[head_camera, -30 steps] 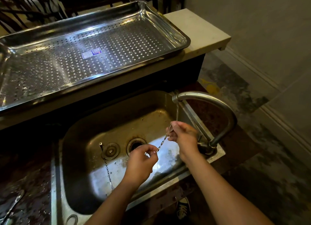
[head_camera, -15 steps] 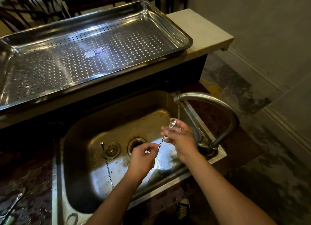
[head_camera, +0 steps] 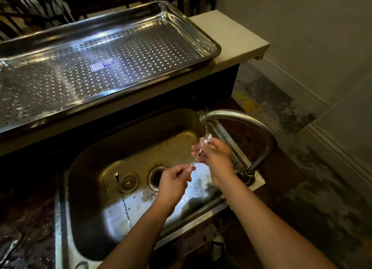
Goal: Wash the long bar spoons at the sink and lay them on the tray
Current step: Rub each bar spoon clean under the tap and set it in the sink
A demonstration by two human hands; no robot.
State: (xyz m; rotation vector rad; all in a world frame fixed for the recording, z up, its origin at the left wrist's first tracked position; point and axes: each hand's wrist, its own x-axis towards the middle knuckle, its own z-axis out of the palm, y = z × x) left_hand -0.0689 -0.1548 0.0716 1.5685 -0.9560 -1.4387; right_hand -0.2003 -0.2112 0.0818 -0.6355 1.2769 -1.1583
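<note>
Steel spoon (head_camera: 195, 160) is under the tap (head_camera: 241, 118) over the sink (head_camera: 112, 148), my left hand (head_camera: 174, 183) pinching its tail, my right hand (head_camera: 216, 158) gripping near the bowl. Washing under way; no spoon seen on tray (head_camera: 201, 37).

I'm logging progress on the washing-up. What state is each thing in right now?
Tap: running, thin stream.
Spoon: held at both ends, bowl under the stream.
Left hand: pinches the spoon's stem end.
Right hand: grips the spoon near its bowl.
Drain: open.
Plug: out, lying beside the drain.
Tray: no spoons in the part that shows.
</note>
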